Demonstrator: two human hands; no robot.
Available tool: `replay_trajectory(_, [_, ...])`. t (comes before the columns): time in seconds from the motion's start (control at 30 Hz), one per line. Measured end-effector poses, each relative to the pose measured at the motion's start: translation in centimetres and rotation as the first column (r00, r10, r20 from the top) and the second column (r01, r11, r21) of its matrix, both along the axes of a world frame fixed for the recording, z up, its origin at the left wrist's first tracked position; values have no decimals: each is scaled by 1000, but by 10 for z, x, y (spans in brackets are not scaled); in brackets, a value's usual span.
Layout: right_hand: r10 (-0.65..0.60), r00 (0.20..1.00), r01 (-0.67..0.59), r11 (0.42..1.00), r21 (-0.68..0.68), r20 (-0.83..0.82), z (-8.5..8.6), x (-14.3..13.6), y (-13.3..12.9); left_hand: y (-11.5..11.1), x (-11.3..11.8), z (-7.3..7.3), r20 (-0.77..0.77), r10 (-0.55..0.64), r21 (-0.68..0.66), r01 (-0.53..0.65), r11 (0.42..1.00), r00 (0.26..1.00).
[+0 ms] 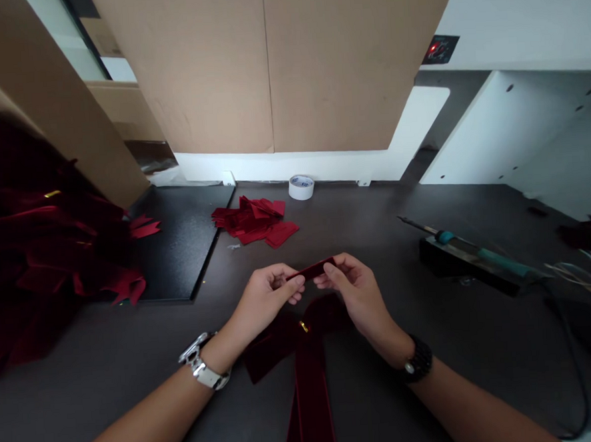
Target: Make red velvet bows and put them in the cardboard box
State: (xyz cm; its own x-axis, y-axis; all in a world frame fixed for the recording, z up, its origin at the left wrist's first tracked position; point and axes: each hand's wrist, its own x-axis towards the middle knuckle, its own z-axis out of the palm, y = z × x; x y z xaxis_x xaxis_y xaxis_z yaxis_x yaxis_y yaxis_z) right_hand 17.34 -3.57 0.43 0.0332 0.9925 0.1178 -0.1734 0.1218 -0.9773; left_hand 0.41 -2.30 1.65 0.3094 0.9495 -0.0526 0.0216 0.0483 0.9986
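Observation:
Between my two hands stretches a short strip of dark red velvet ribbon point(312, 271), held just above the table. My left hand point(272, 290) pinches its left end between thumb and fingers. At the other end, the thumb and fingers of my right hand point(353, 285) are closed on the ribbon. Below them a dark red velvet bow point(312, 367) lies on the table, its tails running toward me. A small gold piece point(303, 326) shows at its middle. My hands partly cover the bow's loops.
Red ribbon pieces point(255, 220) lie beyond my hands, near a tape roll point(301, 187). A soldering iron point(482, 256) rests on a stand at right, its cord trailing forward. Many velvet bows point(42, 256) are heaped at left beside a black board point(176, 241). Cardboard point(266, 69) stands behind.

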Motion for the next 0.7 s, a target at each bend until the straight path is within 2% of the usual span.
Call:
replay_trajectory(0.13, [-13,1000,13,1000,2,-11,1,-2,-1,-2,1,2,9,21,29,-21,999,1000])
replay_trajectory(0.3, [87,991,-86,996,-21,97,6,-5,-5,-9,5,1,-29,5,130,-1,992,1000])
replay_trajectory(0.4, [98,989,-92,994,-65,107,7,-5,-6,-12,6,2,-83,-1,190,17,982,997])
replay_trajectory(0.47, [85,991,-77,994,-78,104,8,-3,-5,-11,1,6,-173,6,241,36,970,985])
replay_trajectory(0.53, [75,992,-69,995,-67,99,9,0,-3,-10,-7,12,-328,-70,265,163,950,942])
replay_trajectory(0.6, [106,989,-100,993,-62,101,12,6,-1,-8,-17,19,-504,-210,239,369,898,838])
replay_trajectory(0.63, [154,982,-147,987,-72,108,14,8,0,-8,-21,20,-576,-257,224,452,863,776])
replay_trajectory(0.7, [312,940,-297,948,-117,139,19,14,1,-7,-26,21,-674,-260,235,534,812,692])
